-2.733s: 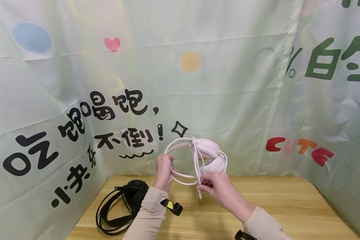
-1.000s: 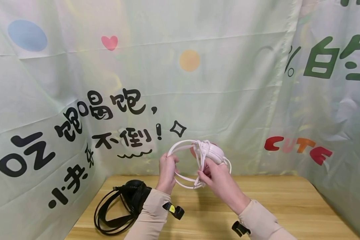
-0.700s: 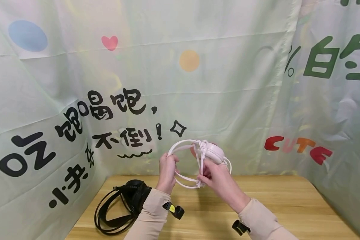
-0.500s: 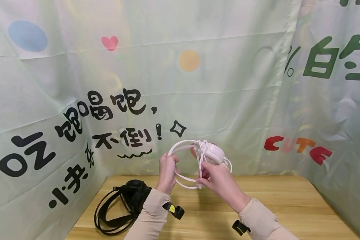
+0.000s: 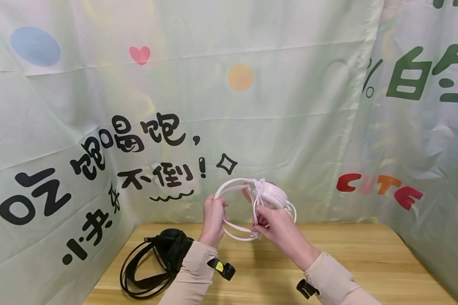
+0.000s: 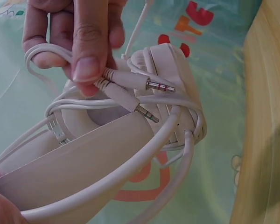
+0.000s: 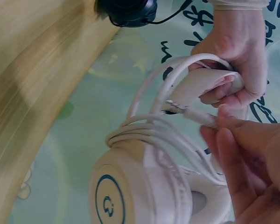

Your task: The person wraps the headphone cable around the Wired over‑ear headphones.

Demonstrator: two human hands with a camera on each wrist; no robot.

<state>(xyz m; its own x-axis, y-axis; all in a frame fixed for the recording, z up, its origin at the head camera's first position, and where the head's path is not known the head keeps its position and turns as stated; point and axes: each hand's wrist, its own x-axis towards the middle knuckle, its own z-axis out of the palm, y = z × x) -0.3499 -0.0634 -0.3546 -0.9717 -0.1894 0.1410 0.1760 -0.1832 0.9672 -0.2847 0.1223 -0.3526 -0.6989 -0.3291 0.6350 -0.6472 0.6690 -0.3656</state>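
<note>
White over-ear headphones [image 5: 272, 195] are held up above the table, tilted. My left hand [image 5: 213, 216] grips the headband at its left end. In the right wrist view, several turns of white cable [image 7: 154, 133] wrap around the headphones beside one ear cup [image 7: 107, 196], which bears a blue ring. My right hand [image 5: 278, 222] pinches the cable's end between thumb and fingers. Two metal-tipped audio plugs [image 6: 126, 79] stick out from that pinch in the left wrist view, close above the wrapped turns. The far ear cup is partly hidden by the right hand in the head view.
On the left of the wooden table [image 5: 347, 262] lies a black headset [image 5: 169, 250] with a looped strap and cable, close to my left forearm. Pale printed cloth [image 5: 290, 106] stands behind the table and along both sides.
Earlier, the cable's end hung below my right hand; now it is drawn up against the headphones. The headphones have shifted slightly right. Over the last half second, hardly anything moved.
</note>
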